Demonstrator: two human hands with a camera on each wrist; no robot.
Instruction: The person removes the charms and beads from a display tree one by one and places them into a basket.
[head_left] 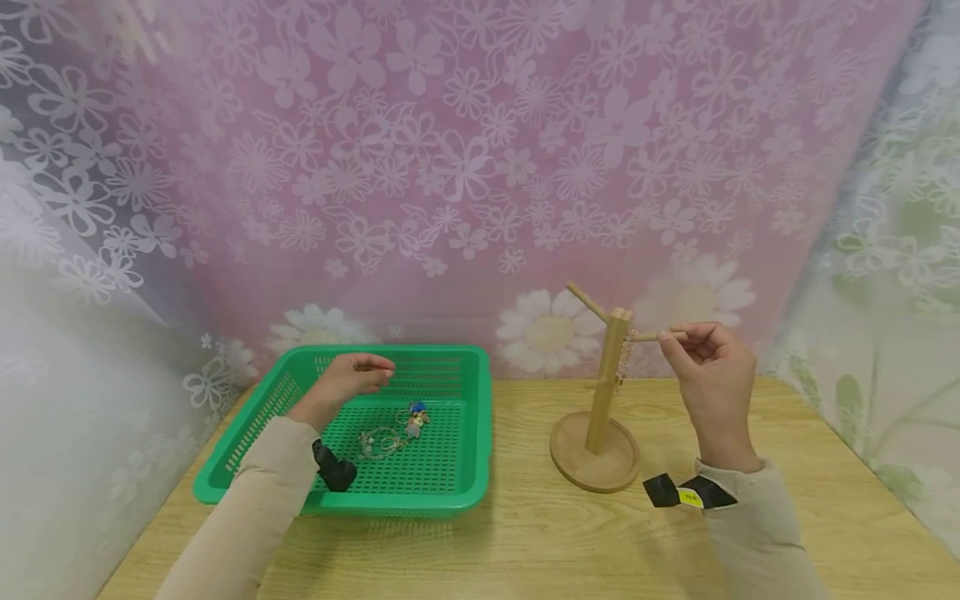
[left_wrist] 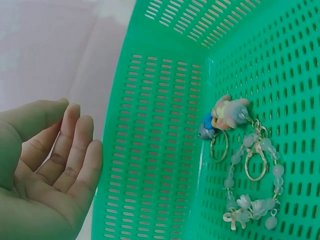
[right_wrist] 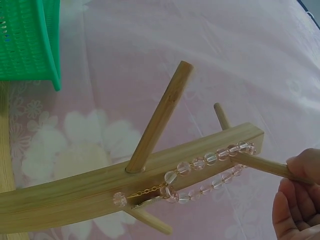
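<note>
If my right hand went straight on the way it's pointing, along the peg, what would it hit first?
Most likely the beaded bracelet, which hangs on the peg close to the post. Your right hand pinches the peg's outer end; exact depth is hard to judge.

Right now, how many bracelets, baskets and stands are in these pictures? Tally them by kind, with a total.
Bracelets: 2 (pink one, pale one)
Basket: 1
Stand: 1
Total: 4
</note>
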